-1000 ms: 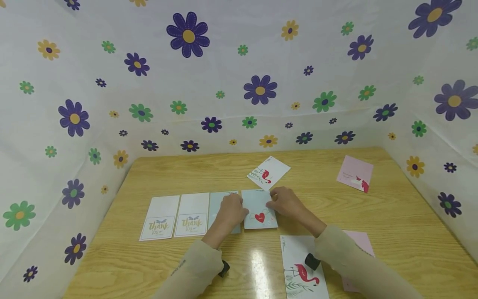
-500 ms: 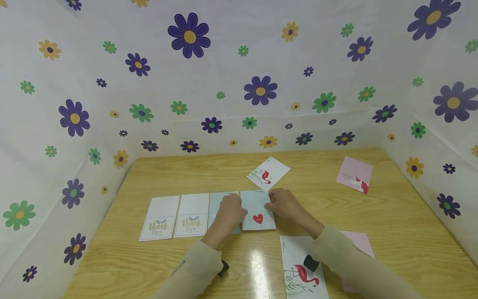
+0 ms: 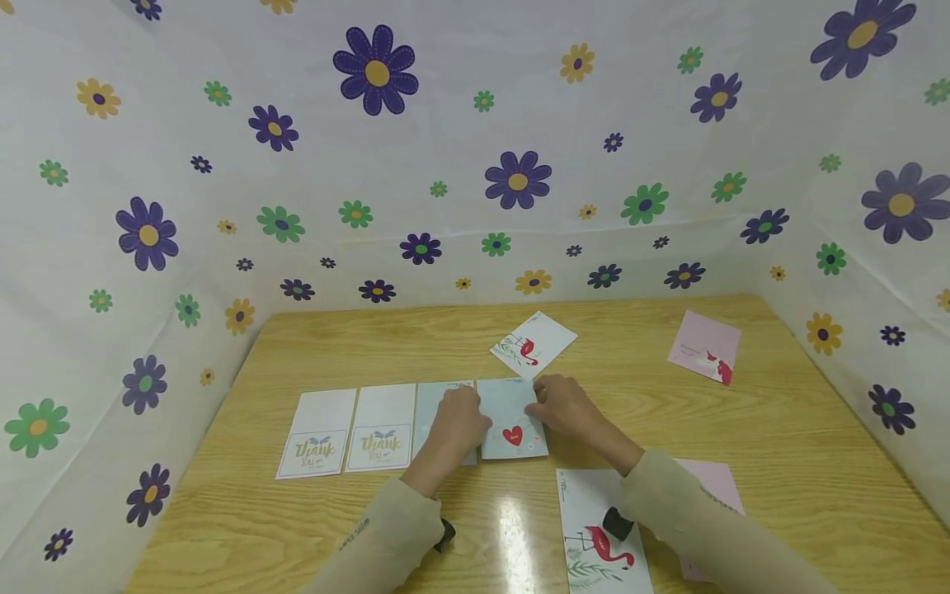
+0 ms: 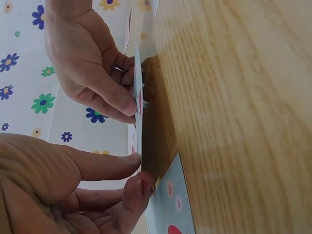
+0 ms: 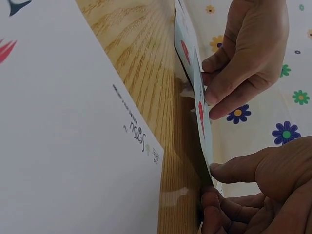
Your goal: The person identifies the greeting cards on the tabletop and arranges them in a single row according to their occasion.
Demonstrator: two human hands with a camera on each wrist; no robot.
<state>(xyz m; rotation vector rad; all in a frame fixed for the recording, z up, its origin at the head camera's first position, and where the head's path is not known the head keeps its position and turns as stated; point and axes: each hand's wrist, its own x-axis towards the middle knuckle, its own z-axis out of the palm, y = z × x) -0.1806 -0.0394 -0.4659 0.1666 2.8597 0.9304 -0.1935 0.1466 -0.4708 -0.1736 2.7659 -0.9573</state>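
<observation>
A light blue card with a red heart (image 3: 508, 406) is held between both hands near the table's middle. My left hand (image 3: 454, 422) pinches its left edge, thumb on top and fingers below, as the left wrist view shows. At the right edge, my right hand (image 3: 567, 404) pinches the same card with its thumb (image 5: 239, 165) on the face. Seen side-on in the right wrist view, the card is raised off the wood. Another light blue card (image 3: 425, 408) lies to its left, partly hidden by the left hand.
Two white "thank you" cards (image 3: 316, 433) continue the row leftward. One flamingo card (image 3: 534, 342) lies behind; a larger one (image 3: 590, 503) lies in front. A pink card (image 3: 705, 346) sits far right, and another pink one (image 3: 716, 483) is partly under the right sleeve.
The heart card has shifted slightly left and toward me, closer to the neighbouring blue card, both hands keeping their pinch. Over the last half second it has hardly moved.
</observation>
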